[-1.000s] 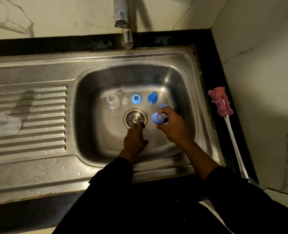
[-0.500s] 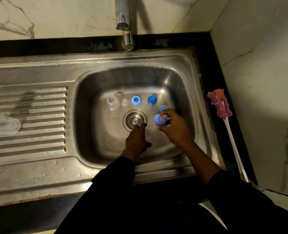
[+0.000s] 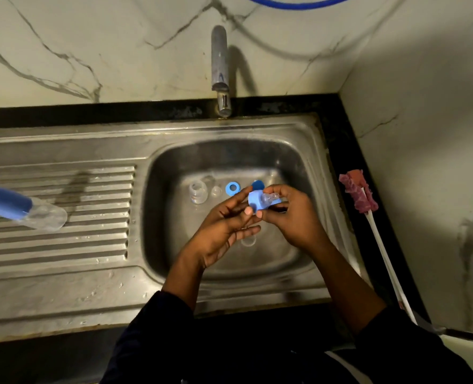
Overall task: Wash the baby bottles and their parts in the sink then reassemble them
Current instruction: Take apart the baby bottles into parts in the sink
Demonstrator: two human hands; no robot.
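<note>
Just above the middle of the sink (image 3: pixel 310 173) basin, a blue collar (image 3: pixel 254 202) with a clear teat (image 3: pixel 270 197) poking out of it lies on its side between both hands, teat pointing right. The right hand (image 3: pixel 293 217) curls its fingers over the teat end and holds it from the right. The left hand (image 3: pixel 221 228), palm up, pinches the collar's wide end between thumb and forefinger, its other fingers stretched loosely below. Under the hands a clear disc (image 3: pixel 248 241) lies on the basin floor, partly hidden. Along the far side of the floor runs a row of parts, each apart from the next: a clear dome (image 3: pixel 198 191), a small clear piece (image 3: pixel 216 190), a blue ring (image 3: pixel 232 187), and a blue cap (image 3: pixel 257 184) half covered by the right hand's fingers. Bare steel shows between that row and the basin's left wall, and again toward the near wall below the wrists. The faucet (image 3: pixel 220 70) stands at the back rim, its spout above the basin's far edge. To the left, on the ribbed drainboard (image 3: pixel 91 245), a bottle (image 3: pixel 24 210) lies on its side, well apart from the basin and cut off by the picture's left edge. To the right, on the black counter strip (image 3: pixel 337 151) between sink rim and wall, lies a brush (image 3: pixel 358 194) with a pink head and a white handle running toward the near corner
</note>
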